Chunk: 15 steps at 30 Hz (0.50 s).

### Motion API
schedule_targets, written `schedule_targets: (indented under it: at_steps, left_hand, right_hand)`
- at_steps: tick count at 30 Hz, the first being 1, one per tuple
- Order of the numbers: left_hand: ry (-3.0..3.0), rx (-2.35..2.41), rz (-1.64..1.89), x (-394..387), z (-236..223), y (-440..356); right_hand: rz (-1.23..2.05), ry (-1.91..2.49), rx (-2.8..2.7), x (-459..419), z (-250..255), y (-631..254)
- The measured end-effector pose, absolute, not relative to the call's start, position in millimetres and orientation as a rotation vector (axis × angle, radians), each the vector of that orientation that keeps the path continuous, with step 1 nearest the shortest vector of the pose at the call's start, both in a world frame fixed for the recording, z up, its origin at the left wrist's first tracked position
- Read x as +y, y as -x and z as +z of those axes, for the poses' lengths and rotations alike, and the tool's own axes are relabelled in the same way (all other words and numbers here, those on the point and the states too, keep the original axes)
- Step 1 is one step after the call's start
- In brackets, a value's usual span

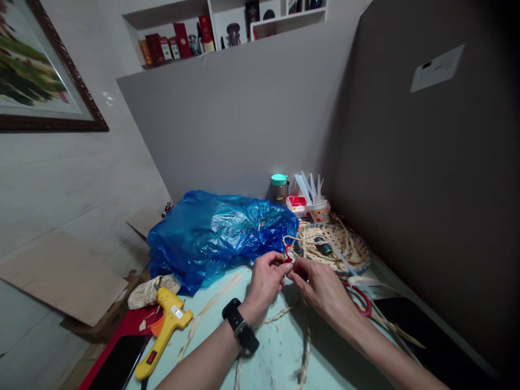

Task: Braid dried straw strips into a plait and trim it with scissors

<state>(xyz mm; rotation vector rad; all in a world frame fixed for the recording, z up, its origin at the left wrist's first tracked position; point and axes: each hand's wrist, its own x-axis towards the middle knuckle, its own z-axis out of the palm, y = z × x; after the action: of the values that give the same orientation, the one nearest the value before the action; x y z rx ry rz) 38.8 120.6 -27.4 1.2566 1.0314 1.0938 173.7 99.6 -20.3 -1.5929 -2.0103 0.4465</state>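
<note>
My left hand (266, 279), with a black watch (239, 327) on its wrist, and my right hand (320, 284) meet over the pale green table (276, 352). Both pinch a small red piece (288, 254) joined to thin straw strands (296, 238); the fingers are pressed together. A braided straw cord (304, 352) lies on the table below the hands. Just behind the hands sits a round woven tray (359, 254) with loose straw and a small dark object in it.
A blue plastic bag (215, 233) bulges at the back left. A yellow glue gun (164, 330), a straw bundle (148, 292) and a dark phone (117, 365) lie at front left. Red-handled scissors (361, 300) rest at right. A green-lidded jar (279, 187) and a cup of sticks (319, 208) stand by the grey partition.
</note>
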Motion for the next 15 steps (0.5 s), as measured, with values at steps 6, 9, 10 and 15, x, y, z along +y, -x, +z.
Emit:
schedule_targets:
  at_steps: [6,9,10,15]
  left_hand:
    - [-1.2,1.063,1.192,129,-32,-31]
    - [-1.156,1.069,1.288,139,-25,-15]
    - [-1.146,1.063,1.3,142,-22,-10]
    - [-1.207,0.991,1.201,140,-15,-7]
  right_hand:
    - [0.402,1.621,-2.074,89,-24,-170]
    - [0.489,1.58,-2.083,83,-28,-170]
    - [0.521,1.563,-2.07,83,-29,-170]
    - [0.668,1.409,-1.888,92,-21,-177]
